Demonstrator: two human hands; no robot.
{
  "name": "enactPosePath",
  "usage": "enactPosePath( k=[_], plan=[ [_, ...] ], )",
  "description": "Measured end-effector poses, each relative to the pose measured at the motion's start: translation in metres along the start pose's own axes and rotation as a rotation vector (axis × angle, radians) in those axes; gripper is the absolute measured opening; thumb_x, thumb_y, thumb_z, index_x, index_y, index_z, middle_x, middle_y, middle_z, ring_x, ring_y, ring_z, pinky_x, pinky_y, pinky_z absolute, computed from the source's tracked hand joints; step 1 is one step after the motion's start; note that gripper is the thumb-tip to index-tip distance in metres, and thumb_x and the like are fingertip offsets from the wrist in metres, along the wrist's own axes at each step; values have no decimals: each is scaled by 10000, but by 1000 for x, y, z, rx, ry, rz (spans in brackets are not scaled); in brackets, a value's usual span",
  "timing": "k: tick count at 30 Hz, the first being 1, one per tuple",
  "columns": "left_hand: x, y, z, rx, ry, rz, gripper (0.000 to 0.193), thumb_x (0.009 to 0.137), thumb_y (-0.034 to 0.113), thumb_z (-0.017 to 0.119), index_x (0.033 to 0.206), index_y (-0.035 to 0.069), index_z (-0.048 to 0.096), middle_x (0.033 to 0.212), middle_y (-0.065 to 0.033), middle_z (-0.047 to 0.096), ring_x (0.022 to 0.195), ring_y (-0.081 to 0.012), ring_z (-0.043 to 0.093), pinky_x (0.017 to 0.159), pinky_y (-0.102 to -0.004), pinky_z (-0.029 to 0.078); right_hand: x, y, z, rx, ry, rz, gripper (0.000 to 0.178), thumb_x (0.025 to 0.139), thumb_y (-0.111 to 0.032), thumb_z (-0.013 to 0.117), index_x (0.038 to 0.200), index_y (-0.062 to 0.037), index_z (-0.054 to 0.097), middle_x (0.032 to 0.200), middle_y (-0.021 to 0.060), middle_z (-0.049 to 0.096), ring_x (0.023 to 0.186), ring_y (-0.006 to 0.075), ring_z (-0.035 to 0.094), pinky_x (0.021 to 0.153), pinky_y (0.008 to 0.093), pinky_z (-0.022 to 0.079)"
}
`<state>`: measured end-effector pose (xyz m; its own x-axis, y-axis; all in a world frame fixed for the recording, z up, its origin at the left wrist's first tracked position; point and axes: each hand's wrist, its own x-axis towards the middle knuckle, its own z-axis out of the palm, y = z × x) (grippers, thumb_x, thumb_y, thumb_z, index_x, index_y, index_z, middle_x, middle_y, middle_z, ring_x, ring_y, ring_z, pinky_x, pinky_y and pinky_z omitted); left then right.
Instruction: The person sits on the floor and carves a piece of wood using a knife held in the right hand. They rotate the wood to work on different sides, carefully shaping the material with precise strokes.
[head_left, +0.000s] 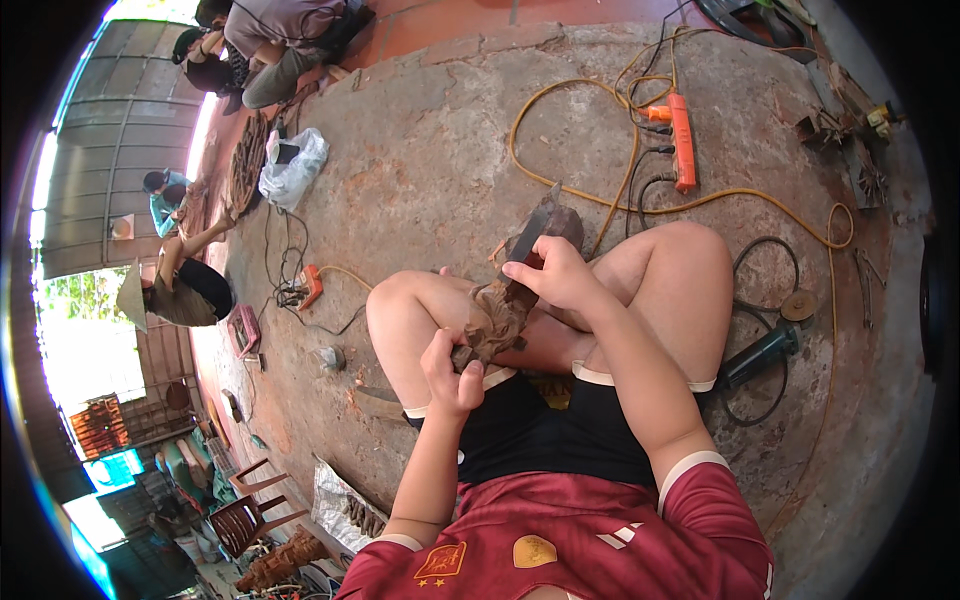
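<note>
I sit on the floor with a brown carved wooden piece [490, 325] between my bent legs. My left hand [452, 378] is closed around its near end, thumb on top. In my right hand [556, 274] is a dark, flat, blade-like tool [537, 226], its narrow tip pointing away from me. The tool lies over the carving's far end; whether they touch I cannot tell. Just beyond, partly covered by the tool, is a dark brown rounded block [568, 230]. My fingers hide parts of both the tool and the carving.
An orange power strip [682, 140] with a looping yellow cable [514, 140] lies ahead on the right. A dark green power tool [760, 358] rests by my right knee. Farther left are a white plastic bag [294, 168], an orange socket [311, 287], several people and a brown chair [240, 525].
</note>
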<state>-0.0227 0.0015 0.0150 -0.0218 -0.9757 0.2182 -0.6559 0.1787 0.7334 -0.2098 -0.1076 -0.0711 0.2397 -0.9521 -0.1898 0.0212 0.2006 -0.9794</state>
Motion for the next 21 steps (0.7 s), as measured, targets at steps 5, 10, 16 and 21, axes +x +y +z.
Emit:
enactPosePath(
  k=[5, 10, 16, 21],
  plan=[
    [-1, 0, 0, 7, -11, -5, 276, 687, 217, 571, 828, -13, 511, 705, -148, 497, 615, -308, 510, 613, -367, 444, 4, 7, 2, 12, 49, 104, 327, 816, -226, 782, 854, 71, 651, 749, 139, 688, 676, 177, 643, 624, 350, 516],
    [-3, -2, -1, 11, -11, 3, 268, 681, 197, 573, 835, -16, 517, 710, -147, 500, 621, -308, 511, 619, -367, 446, 4, 13, 1, 178, 24, 173, 258, 839, -179, 762, 864, 56, 660, 739, 96, 679, 667, 136, 624, 595, 323, 497],
    [-3, -3, 0, -2, 6, 3, 279, 676, 205, 576, 837, -15, 518, 712, -152, 499, 624, -305, 510, 620, -365, 443, -1, 3, 3, 132, 10, 125, 232, 842, -167, 755, 854, 43, 658, 742, 87, 671, 647, 123, 603, 584, 310, 487],
    [-8, -2, -2, 1, -10, -17, 271, 673, 193, 570, 839, -14, 516, 716, -153, 502, 623, -291, 507, 616, -361, 440, 1, 1, 5, 108, 44, 190, 237, 845, -165, 750, 841, 47, 644, 729, 81, 663, 641, 125, 600, 577, 311, 485]
  ],
)
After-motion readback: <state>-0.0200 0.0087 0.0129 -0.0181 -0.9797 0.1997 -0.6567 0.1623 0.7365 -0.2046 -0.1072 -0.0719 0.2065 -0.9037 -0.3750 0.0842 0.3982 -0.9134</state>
